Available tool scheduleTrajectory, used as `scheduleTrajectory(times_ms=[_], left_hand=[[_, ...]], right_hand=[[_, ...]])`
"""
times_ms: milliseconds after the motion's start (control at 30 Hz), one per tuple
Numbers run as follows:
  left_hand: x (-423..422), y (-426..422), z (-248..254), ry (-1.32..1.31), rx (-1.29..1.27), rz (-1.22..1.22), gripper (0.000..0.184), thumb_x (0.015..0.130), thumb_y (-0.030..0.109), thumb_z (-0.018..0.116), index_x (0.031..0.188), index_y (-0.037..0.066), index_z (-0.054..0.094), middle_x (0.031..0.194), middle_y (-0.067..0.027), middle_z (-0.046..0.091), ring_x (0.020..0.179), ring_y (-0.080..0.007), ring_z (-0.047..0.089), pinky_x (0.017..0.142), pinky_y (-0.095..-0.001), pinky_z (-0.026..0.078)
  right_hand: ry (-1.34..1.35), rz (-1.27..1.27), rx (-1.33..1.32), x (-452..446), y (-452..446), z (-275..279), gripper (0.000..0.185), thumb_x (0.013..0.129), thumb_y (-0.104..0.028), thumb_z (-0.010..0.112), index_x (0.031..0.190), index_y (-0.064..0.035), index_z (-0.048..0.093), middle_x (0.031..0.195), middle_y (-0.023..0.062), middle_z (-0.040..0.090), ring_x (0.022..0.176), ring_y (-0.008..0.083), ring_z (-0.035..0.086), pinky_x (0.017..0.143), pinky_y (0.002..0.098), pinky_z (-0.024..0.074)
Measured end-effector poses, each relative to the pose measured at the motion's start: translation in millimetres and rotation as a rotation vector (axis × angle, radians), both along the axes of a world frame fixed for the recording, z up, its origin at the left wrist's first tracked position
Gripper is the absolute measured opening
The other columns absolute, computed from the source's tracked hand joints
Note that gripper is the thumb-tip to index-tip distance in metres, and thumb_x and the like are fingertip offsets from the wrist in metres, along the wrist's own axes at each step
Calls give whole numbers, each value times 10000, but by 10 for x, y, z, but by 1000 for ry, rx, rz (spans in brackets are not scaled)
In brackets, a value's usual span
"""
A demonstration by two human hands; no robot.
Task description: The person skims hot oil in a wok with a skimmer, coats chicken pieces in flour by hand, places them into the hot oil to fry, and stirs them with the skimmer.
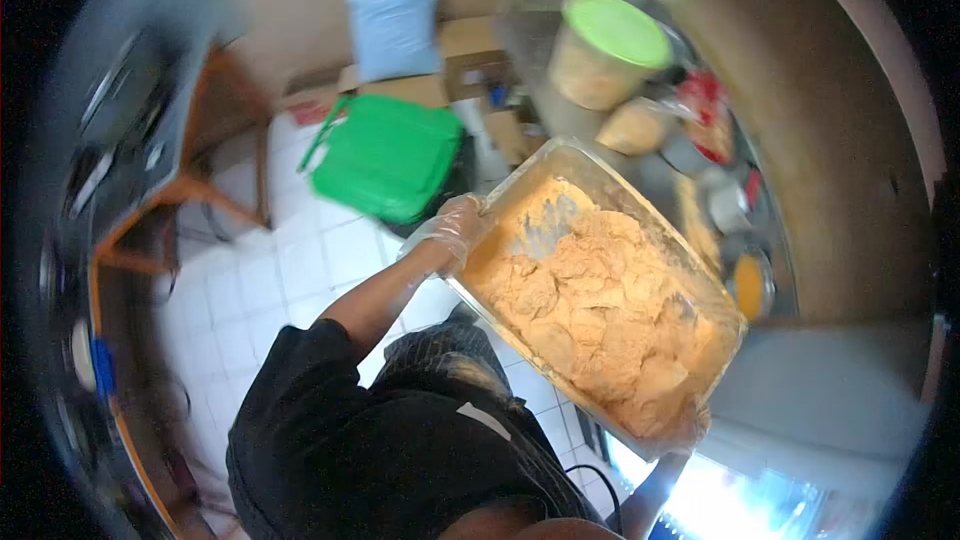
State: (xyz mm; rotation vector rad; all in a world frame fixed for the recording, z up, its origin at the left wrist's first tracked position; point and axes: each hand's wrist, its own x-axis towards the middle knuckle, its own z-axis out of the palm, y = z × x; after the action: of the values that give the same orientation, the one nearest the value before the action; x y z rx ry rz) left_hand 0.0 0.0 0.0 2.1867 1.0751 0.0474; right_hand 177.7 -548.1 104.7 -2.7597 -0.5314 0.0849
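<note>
I hold a rectangular metal tray point(588, 162) in front of my body, tilted in view. Orange-yellow floury coating and several coated pieces point(610, 300) fill much of it, with bare metal showing in places. My left hand point(458, 230), in a clear plastic glove, grips the tray's left end. At the lower right corner, my right hand point(685, 432) is closed on the rim, also seemingly gloved. Fingers of both hands are partly hidden by the tray.
A counter beyond the tray carries a tub with a lime-green lid point(617, 30), a bag of pale powder point(635, 127), a red package point(705, 115) and a metal container point(752, 283). A green-lidded bin point(388, 157) stands on white floor tiles. A wooden-framed table point(190, 185) is at left.
</note>
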Motion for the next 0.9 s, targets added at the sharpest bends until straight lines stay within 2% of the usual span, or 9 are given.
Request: scheduleTrajectory(times_ms=[67, 133, 167, 367, 533, 600, 733, 800, 900], left_hand=[[-1178, -135, -359, -42, 39, 61, 325, 824, 321, 650, 983, 38, 656, 848, -182, 665, 730, -304, 631, 693, -414, 518], [-2501, -330, 352, -41, 39, 203, 335, 828, 307, 638, 963, 2, 655, 834, -202, 658, 736, -333, 631, 709, -434, 516], [-3080, -525, 959, -34, -5, 270, 345, 826, 308, 636, 982, 0, 656, 846, -204, 663, 758, -342, 639, 717, -436, 518], [-6444, -1296, 1258, -173, -83, 736, 385, 809, 309, 635, 1056, 15, 654, 894, -224, 665, 840, -359, 658, 753, -434, 516], [-9513, -1779, 625, -68, 2, 1028, 335, 803, 330, 624, 940, 28, 665, 902, -236, 653, 821, -358, 655, 740, -442, 511], [-10696, -1880, 616, -120, 236, 1112, 192, 737, 153, 568, 760, -7, 671, 744, -240, 647, 695, -384, 654, 641, -479, 512], [-12735, -1782, 981, -27, 267, 1259, 209, 743, 199, 585, 738, 12, 678, 733, -243, 643, 684, -382, 647, 638, -466, 516], [-13548, -1549, 939, 4, 231, 1372, 257, 765, 263, 618, 832, 25, 686, 784, -225, 657, 740, -374, 651, 684, -443, 518], [-14802, -948, 991, 0, 194, 1463, 291, 785, 298, 626, 908, 42, 692, 845, -214, 667, 795, -372, 651, 728, -434, 518]], right_hand=[[-301, 485, 147, -753, 429, 493, 407, 841, -392, 638, 1109, -88, 600, 999, 124, 685, 824, 258, 672, 669, 377, 544], [-304, 648, 239, -1484, 807, 626, 408, 838, -392, 642, 1094, -77, 603, 983, 122, 681, 808, 255, 663, 663, 376, 538], [-260, 653, 267, -1841, 972, 646, 409, 837, -393, 644, 1086, -72, 604, 976, 121, 679, 800, 254, 658, 660, 376, 535], [-14, 775, 304, -3812, 1947, 287, 417, 827, -394, 656, 1041, -39, 614, 929, 113, 667, 752, 246, 628, 641, 372, 516], [308, 923, 297, -6082, 2950, -254, 428, 819, -395, 666, 1004, -11, 622, 891, 107, 656, 713, 239, 604, 625, 369, 501], [421, 948, 259, -7022, 3368, -443, 433, 816, -395, 670, 989, 0, 625, 875, 105, 652, 697, 237, 594, 619, 368, 494], [557, 1015, 108, -8648, 4684, -695, 446, 809, -396, 678, 959, 22, 631, 845, 100, 644, 665, 231, 574, 607, 366, 482], [1034, 893, 414, -9838, 5057, -369, 427, 782, -349, 733, 958, 26, 629, 862, 89, 636, 679, 210, 574, 612, 368, 486], [985, 978, 423, -10905, 6154, -901, 255, 837, -257, 686, 937, -30, 624, 806, 57, 616, 651, 202, 570, 562, 340, 470]])
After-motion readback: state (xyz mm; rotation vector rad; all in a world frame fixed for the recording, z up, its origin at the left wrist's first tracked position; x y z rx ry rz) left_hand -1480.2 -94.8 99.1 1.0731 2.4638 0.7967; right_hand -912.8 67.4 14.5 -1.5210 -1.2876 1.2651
